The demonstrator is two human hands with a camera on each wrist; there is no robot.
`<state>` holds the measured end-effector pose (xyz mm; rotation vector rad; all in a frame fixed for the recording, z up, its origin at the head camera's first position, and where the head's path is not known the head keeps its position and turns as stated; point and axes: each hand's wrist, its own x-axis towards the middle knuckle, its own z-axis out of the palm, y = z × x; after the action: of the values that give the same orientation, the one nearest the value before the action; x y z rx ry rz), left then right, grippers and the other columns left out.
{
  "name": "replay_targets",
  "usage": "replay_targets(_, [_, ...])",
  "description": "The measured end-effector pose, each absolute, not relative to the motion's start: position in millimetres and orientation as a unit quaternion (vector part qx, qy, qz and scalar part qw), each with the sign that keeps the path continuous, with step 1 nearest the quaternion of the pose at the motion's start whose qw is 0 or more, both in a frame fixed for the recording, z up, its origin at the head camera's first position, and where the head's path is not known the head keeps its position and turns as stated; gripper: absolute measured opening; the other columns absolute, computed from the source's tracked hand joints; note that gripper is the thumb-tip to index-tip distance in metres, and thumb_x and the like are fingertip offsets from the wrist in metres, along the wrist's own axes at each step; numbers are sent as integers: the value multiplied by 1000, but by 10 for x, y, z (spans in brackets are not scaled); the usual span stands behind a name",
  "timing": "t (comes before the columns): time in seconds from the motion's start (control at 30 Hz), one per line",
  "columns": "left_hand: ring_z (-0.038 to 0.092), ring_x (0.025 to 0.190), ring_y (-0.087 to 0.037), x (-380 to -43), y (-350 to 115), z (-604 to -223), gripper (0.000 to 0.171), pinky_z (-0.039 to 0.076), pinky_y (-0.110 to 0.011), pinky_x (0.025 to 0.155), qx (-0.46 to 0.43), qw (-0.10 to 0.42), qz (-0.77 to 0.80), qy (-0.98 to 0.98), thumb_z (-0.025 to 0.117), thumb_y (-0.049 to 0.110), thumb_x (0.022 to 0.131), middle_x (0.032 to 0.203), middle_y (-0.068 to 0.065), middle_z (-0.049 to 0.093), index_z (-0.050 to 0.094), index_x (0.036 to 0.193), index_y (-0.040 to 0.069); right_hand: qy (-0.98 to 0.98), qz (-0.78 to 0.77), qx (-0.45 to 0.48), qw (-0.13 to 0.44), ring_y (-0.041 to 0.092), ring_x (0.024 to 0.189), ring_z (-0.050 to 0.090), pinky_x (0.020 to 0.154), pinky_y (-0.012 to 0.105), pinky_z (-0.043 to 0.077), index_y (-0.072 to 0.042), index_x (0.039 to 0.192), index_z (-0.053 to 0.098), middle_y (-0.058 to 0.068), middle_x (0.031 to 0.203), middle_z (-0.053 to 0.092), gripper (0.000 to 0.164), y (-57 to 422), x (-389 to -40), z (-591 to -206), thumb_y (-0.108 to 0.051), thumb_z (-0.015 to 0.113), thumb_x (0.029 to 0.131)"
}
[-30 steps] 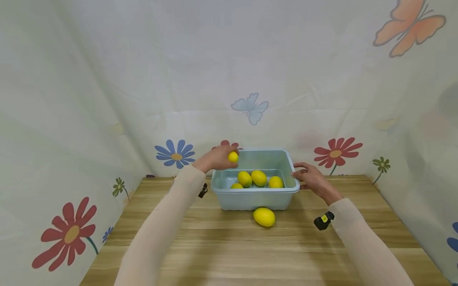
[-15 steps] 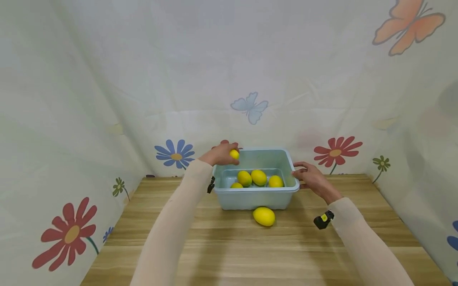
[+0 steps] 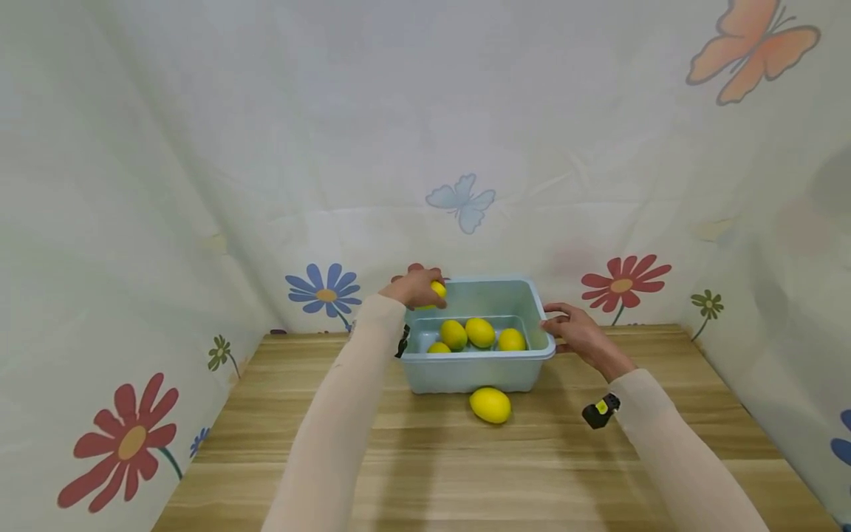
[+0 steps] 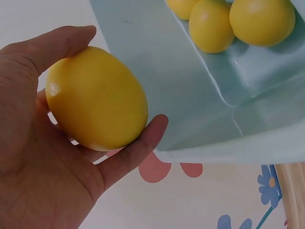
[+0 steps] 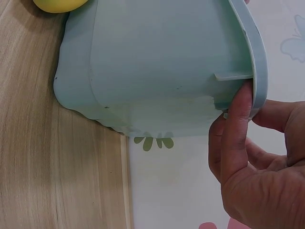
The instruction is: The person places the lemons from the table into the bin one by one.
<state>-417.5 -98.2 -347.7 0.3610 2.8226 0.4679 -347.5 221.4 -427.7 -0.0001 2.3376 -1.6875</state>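
My left hand holds a yellow lemon above the back left corner of a pale blue plastic bin. In the left wrist view, thumb and fingers curl round the fruit, which is apart from the bin's wall. My right hand grips the bin's right rim; in the right wrist view, fingers reach under the lip while the thumb is on its other side. Several lemons lie on the bin's floor. Another lemon rests on the table just in front of the bin.
The bin stands on a wood-grain table near its back edge. A pale cloth backdrop with printed flowers and butterflies rises behind and at both sides. A small black device is worn at the right wrist.
The left hand and its lemon have shifted slightly right, and the left forearm has swung inward. The right hand keeps its place on the rim, and the loose lemon has not moved.
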Motion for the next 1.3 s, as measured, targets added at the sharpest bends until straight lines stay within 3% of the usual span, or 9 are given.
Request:
replay_targets(0.1, [46,114,-33,-4182,-985,-3488,57,53,-41,90,120,131,160,971,70,36,88,139,-4,49,51,141,24,804,-581,0,130,38,117,54,91,43,57,-8,151,30,26,142,47,57,2218,-3484,-4292,-20,54,100])
replay_targets(0.2, [44,122,-35,-4186,-990,-3491,51,51,-44,97,125,132,154,971,69,33,89,156,1,36,55,138,22,806,-578,-2,131,38,117,55,91,43,57,-8,151,30,26,142,46,57,2227,-3491,-4303,-20,54,100])
replay_targets(0.3, [44,122,-34,-4186,-998,-3475,45,50,-44,98,128,134,154,971,67,30,90,162,5,28,59,133,21,805,-579,4,129,37,116,55,92,44,56,-9,150,31,25,141,48,56,2231,-3499,-4299,-20,54,100])
replay_targets(0.63, [52,125,-25,-4202,-1046,-3424,44,36,-52,113,171,124,134,968,64,31,92,154,-3,43,58,133,18,807,-575,3,134,37,119,54,94,44,56,-9,152,29,24,144,45,58,2241,-3513,-4292,-21,54,101])
replay_targets(1.03, [53,124,-25,-4060,-1048,-3385,44,44,-51,107,215,79,107,967,63,33,93,139,-8,56,55,133,19,810,-572,1,129,37,118,54,93,43,56,-10,152,30,25,143,46,58,2239,-3503,-4312,-22,54,101])
replay_targets(1.17, [49,125,-23,-3952,-1030,-3381,45,40,-51,110,226,63,123,964,63,33,93,142,-4,53,55,135,19,810,-572,-1,130,38,119,54,97,47,54,-10,152,29,25,143,46,58,2232,-3498,-4310,-23,54,101])
replay_targets(1.3, [52,122,-23,-3822,-997,-3409,46,45,-46,108,246,54,135,958,63,32,93,148,-4,47,54,136,19,811,-569,1,132,40,121,52,95,45,55,-10,152,29,25,144,45,59,2236,-3477,-4304,-23,54,101])
